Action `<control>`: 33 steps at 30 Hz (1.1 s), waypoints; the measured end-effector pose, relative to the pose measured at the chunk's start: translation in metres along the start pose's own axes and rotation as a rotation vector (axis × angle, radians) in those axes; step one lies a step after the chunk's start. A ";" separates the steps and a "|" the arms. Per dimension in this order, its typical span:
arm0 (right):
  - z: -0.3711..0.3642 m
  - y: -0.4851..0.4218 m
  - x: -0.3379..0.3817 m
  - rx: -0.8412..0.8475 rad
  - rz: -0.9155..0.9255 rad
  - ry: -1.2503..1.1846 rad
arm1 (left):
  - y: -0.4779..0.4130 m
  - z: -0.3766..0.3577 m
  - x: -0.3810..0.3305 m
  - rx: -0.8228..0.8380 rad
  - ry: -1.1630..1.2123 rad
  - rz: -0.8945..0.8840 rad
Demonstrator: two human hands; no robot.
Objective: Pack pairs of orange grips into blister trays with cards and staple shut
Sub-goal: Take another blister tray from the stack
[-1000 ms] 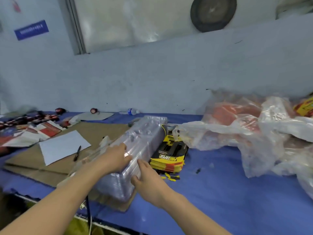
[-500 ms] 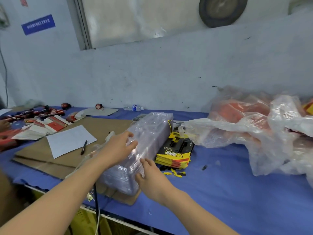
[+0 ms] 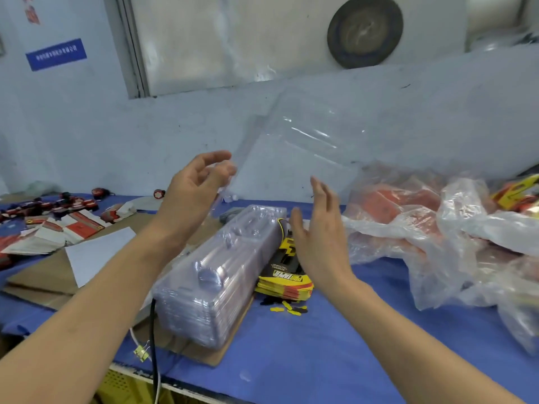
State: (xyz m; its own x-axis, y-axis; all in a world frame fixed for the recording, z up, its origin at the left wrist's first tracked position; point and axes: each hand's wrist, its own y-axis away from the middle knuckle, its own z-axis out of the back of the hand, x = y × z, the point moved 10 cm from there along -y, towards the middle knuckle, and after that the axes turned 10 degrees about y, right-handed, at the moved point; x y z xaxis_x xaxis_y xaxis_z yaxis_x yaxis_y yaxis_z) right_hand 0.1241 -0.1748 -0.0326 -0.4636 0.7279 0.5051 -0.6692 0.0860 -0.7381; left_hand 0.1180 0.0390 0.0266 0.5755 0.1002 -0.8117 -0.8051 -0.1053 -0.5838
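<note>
Left hand (image 3: 192,188) is raised above the bench, thumb and fingers curled in on the lower left corner of a single clear blister tray (image 3: 306,141). The tray hangs tilted in the air in front of the wall and is blurred. Right hand (image 3: 320,237) is spread flat, fingers straight, palm facing left, empty. Its fingertips are near the tray's lower edge; contact cannot be told. Below and between the hands, a stack of blister trays (image 3: 221,275) lies on a cardboard sheet (image 3: 52,275). A pile of yellow-and-black cards (image 3: 284,277) touches the stack's right side. Further right, clear plastic bags (image 3: 466,223) hold orange grips (image 3: 388,205). To the left lie a white paper (image 3: 96,252) and red-and-white cards (image 3: 73,228). All of it rests on a blue table cover (image 3: 320,345).
</note>
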 end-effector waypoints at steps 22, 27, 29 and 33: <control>0.224 -0.036 -0.086 0.139 0.272 1.100 | 0.099 -0.183 0.106 0.719 1.062 0.750; 0.176 0.006 -0.175 0.466 0.107 1.033 | 0.113 -0.184 0.164 0.385 0.519 0.702; 0.157 0.027 -0.204 0.538 0.055 0.990 | 0.126 -0.185 0.184 0.318 0.371 0.699; 0.124 0.071 -0.255 0.659 -0.001 0.993 | 0.153 -0.183 0.227 0.213 0.232 0.823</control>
State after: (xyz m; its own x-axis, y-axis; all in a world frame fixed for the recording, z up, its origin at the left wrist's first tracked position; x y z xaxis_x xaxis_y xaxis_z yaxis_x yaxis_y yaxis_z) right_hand 0.1231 -0.4388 -0.1581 -0.0047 0.9612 -0.2758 -0.9734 -0.0676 -0.2188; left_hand 0.1519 -0.1354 -0.2510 -0.2025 -0.1322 -0.9703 -0.9736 0.1338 0.1850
